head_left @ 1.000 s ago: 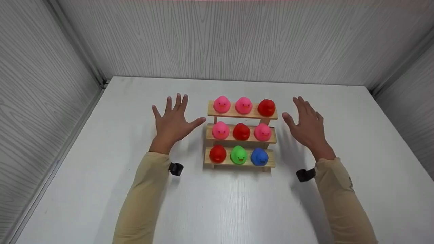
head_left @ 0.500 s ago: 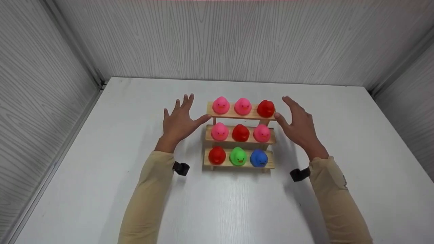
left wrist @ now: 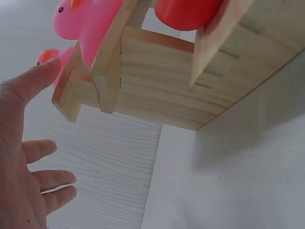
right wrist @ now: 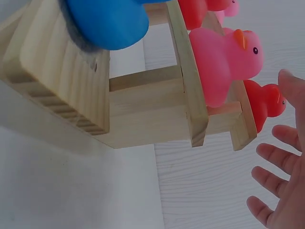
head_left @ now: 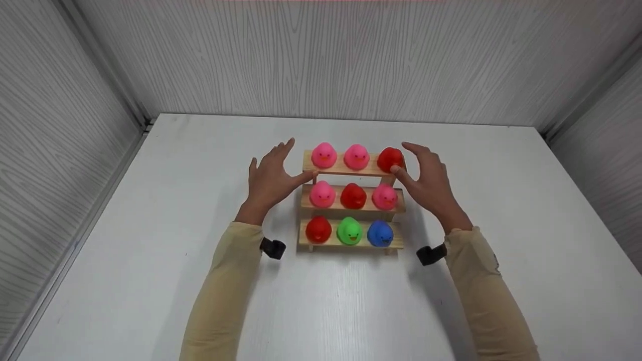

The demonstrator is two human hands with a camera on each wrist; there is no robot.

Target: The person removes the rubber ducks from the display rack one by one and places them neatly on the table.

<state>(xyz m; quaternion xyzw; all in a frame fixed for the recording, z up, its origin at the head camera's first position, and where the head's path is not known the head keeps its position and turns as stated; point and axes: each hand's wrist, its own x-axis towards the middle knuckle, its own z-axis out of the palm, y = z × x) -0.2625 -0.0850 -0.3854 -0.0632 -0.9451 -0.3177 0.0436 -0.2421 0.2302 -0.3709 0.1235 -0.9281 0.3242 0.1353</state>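
A three-step wooden stand (head_left: pixel 368 171) holds rubber ducks. Its top step bears two pink ducks (head_left: pixel 356 157) and a red duck (head_left: pixel 388 158). In the middle sit a pink, a red (head_left: pixel 353 196) and another pink duck (head_left: pixel 385 197); at the bottom, a red, a green (head_left: pixel 349 231) and a blue duck (head_left: pixel 380 233). My left hand (head_left: pixel 271 183) is beside the stand's upper left end, thumb spread towards it; contact cannot be told. On the other side, my right hand (head_left: pixel 429 185) has its thumb by the top red duck, apart in the right wrist view. Both hands hold nothing.
The stand rests on a white table (head_left: pixel 321 306). Grey wood-grain panels (head_left: pixel 341 60) rise behind the table and at both sides. A small black wrist camera (head_left: pixel 273 248) is on the left cuff, and another black camera (head_left: pixel 431 254) on the right.
Both hands have moved inward to the stand, the left rightward and the right leftward. Their fingers are bent more than before. The ducks keep their places on the stand.
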